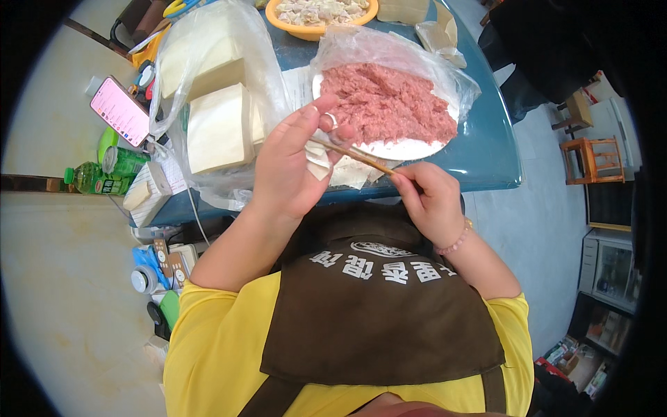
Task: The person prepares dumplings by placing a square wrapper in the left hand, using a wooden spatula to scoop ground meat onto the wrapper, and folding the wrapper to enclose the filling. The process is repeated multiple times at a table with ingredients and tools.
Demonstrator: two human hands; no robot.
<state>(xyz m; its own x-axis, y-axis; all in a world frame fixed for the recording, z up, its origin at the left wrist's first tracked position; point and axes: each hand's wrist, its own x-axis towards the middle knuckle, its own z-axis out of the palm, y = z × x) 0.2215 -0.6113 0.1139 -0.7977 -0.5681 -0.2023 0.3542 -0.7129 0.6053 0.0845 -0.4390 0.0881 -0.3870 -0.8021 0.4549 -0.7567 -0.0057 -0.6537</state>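
Observation:
My left hand [292,156] is turned palm up, its fingers curled around a pale dough wrapper [318,162] that is partly hidden by them. Pinched in my right hand [430,195] is a thin wooden stick [367,159], whose far end reaches the wrapper in my left hand. Just beyond both hands, a mound of pink minced meat [385,101] lies on a white plate [404,151]. Clear plastic film [359,44] covers the plate's far edge. Left of my left hand stands a thick stack of square dough wrappers [218,129], with another stack [200,62] behind it inside a plastic bag [266,57].
An orange basin [312,34] of folded dumplings stands at the table's far side. A lit phone [121,111], a green can [124,160] and a green-capped bottle [88,177] crowd the left. The blue table [492,151] ends at right; a wooden stool [594,159] stands beyond.

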